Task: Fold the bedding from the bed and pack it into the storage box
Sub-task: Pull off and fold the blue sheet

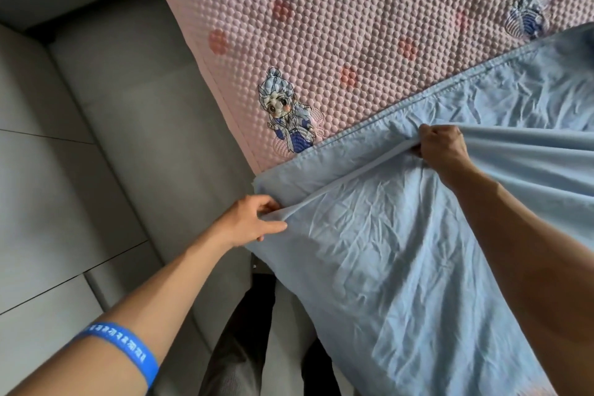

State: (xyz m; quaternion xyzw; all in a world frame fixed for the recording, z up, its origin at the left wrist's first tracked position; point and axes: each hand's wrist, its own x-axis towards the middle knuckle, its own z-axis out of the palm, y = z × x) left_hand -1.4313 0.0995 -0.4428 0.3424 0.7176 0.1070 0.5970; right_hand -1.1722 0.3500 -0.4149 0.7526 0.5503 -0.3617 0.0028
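A wrinkled light blue sheet [395, 251] lies across the lower right of the bed and hangs over its near edge. My left hand [254, 222] pinches the sheet's hem at a corner near the bed's edge. Farther right, my right hand [442, 146] grips the same hem in a fist and holds it raised, so the hem runs taut between both hands over a lower layer of the same sheet. The storage box is out of sight.
A pink quilted mattress pad [337, 26] with cartoon figures covers the bed beyond the sheet. Grey tiled floor [80, 154] runs along the bed's left side. My legs in dark trousers [244, 347] stand by the bed's edge. A blue wristband [122, 347] circles my left forearm.
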